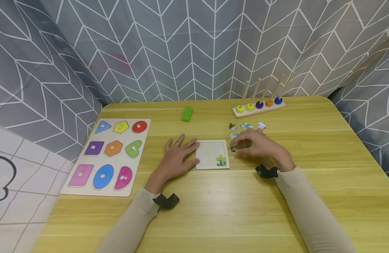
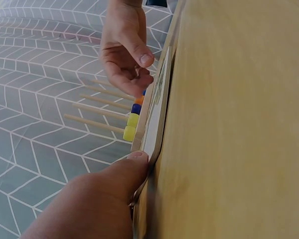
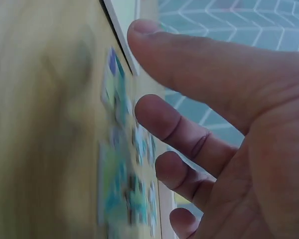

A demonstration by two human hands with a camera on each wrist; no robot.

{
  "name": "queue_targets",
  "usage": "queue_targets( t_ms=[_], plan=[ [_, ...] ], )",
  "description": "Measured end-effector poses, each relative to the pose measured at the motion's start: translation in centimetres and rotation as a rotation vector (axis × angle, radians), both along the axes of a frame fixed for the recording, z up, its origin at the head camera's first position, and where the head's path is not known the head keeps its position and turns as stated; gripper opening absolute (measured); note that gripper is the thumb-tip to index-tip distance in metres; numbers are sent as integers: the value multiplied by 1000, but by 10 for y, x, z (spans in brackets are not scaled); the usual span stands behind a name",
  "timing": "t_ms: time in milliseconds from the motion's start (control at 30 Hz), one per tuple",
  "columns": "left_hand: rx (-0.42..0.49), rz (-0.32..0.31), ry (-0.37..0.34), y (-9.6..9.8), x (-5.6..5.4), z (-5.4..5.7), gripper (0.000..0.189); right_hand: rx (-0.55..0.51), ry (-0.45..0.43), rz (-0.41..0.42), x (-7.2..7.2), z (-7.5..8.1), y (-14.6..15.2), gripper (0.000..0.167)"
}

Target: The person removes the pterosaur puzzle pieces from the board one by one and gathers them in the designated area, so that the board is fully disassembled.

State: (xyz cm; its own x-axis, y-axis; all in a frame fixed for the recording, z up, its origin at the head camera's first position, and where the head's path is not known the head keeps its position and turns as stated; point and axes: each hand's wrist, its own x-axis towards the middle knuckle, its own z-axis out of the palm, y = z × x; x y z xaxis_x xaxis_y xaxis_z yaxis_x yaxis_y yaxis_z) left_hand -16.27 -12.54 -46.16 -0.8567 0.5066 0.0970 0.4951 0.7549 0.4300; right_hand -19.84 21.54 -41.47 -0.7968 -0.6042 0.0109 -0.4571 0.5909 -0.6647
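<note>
A small square white puzzle tray lies at the middle of the table, with one green jigsaw piece in its near right corner. My left hand lies flat at the tray's left side, its fingers spread and its fingertips and thumb touching the edge. Just right of the tray, my right hand hovers over several loose jigsaw pieces, hiding some of them. In the right wrist view, its thumb and loosely bent fingers stand apart with nothing between them, beside the blurred puzzle pieces.
At left lies a shape board with several knobbed coloured shapes. A green block sits behind the tray. Toward the back right stands a wooden peg stand with coloured rings, close to the table's far edge and the patterned curtain.
</note>
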Motion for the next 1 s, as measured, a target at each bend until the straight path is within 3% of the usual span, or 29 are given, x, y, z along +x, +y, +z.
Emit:
queue_targets(
  t_ms=[500,733,1000],
  plan=[
    [-18,6,1,1,-1,0,62,49,21,109,14,-6,-41,33],
    [-15,0,2,1,0,0,61,66,63,135,17,-8,-47,34],
    [-10,1,1,1,0,1,62,70,36,140,18,-7,-49,33]
  ],
)
